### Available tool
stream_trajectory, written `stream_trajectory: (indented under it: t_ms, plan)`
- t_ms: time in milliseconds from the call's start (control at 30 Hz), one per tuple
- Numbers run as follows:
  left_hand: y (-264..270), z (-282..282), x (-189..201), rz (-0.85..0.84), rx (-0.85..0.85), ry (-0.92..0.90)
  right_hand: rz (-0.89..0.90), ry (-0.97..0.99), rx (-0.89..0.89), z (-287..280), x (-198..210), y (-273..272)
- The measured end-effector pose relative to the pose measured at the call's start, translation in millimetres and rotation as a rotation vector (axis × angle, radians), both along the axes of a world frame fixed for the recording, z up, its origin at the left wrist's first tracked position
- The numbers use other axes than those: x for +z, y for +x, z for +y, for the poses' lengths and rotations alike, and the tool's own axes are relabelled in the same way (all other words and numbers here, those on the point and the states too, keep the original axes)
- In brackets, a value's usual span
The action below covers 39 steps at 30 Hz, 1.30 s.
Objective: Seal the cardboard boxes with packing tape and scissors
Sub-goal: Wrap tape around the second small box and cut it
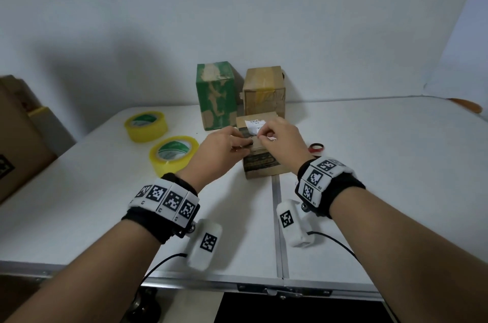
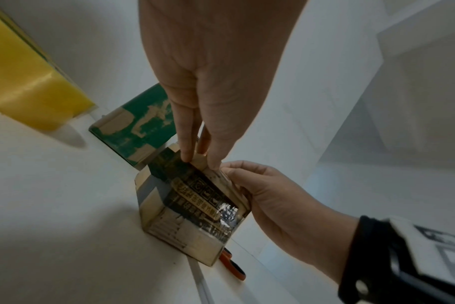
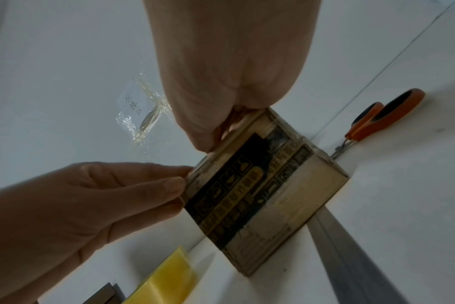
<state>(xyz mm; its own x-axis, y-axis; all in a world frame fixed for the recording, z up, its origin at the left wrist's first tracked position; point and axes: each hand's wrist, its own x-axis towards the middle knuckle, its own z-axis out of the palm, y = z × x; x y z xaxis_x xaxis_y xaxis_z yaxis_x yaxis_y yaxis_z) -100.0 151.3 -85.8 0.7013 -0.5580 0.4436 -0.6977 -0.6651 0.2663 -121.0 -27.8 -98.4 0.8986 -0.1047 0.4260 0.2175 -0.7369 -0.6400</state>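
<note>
A small brown cardboard box (image 1: 260,164) banded with black printed tape stands at the table's middle. Both hands meet on its top. My left hand (image 1: 241,142) pinches the top's near left edge between thumb and fingers; the right wrist view shows that pinch (image 3: 181,181). My right hand (image 1: 262,134) has its fingers curled onto the top by the white label, gripping the upper edge (image 2: 229,170). Two yellow tape rolls (image 1: 146,126) (image 1: 174,155) lie to the left. Orange-handled scissors (image 3: 382,117) lie right of the box.
A green box (image 1: 216,95) and a brown box (image 1: 264,93) stand against the wall behind the small one. A large cardboard carton (image 1: 18,132) sits off the table's left end. A metal seam (image 1: 277,217) runs down the white table (image 1: 369,151). A crumpled clear scrap (image 3: 143,111) shows beyond.
</note>
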Motion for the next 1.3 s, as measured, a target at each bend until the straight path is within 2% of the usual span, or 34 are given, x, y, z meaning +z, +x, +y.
stream_trajectory:
  t_ms: [133, 400, 500, 567, 633, 700, 767, 833, 967, 1033, 1167, 1300]
  plan:
    - [0.8, 0.4, -1.1, -0.037, -0.039, 0.045, 0.010, -0.013, 0.003, -0.3, 0.1, 0.7]
    - [1.0, 1.0, -3.0, -0.049, -0.067, -0.003, -0.017, -0.035, 0.012, -1.1, -0.4, 1.6]
    - [0.4, 2.1, 3.3, 0.093, -0.016, -0.070, -0.013, -0.041, 0.031, 0.0, -0.6, -0.1]
    - [4.5, 7.1, 8.3, 0.226, 0.086, -0.199, 0.012, -0.071, 0.048, 1.1, -0.7, -0.2]
    - [15.2, 17.2, 8.5, 0.275, 0.219, -0.294, 0.059, -0.079, 0.059, 1.6, 0.3, 1.2]
    - [28.0, 34.0, 4.6, 0.269, 0.371, -0.155, 0.102, -0.087, 0.050, 2.5, 2.7, 1.1]
    - [37.9, 56.0, -2.8, 0.299, 0.508, 0.153, 0.120, -0.100, 0.037, 3.9, 4.6, 0.9]
    - [40.1, 73.5, -11.9, 0.353, 0.565, 0.371, 0.136, -0.099, 0.045, 3.9, 8.2, 0.2]
    - [38.2, 86.6, -17.6, 0.361, 0.556, 0.447, 0.203, -0.104, 0.080, 2.7, 27.9, -4.1]
    - [40.4, 89.6, -14.3, 0.363, 0.504, 0.352, 0.235, -0.058, 0.093, 1.8, 38.3, -6.2]
    - [34.8, 89.9, 2.9, 0.446, 0.374, -0.090, 0.188, 0.089, 0.073, -2.1, 54.4, -1.1]
    - [21.3, 75.1, 23.9, 0.520, 0.105, -0.437, 0.285, 0.360, 0.180, 10.5, 70.2, 4.1]
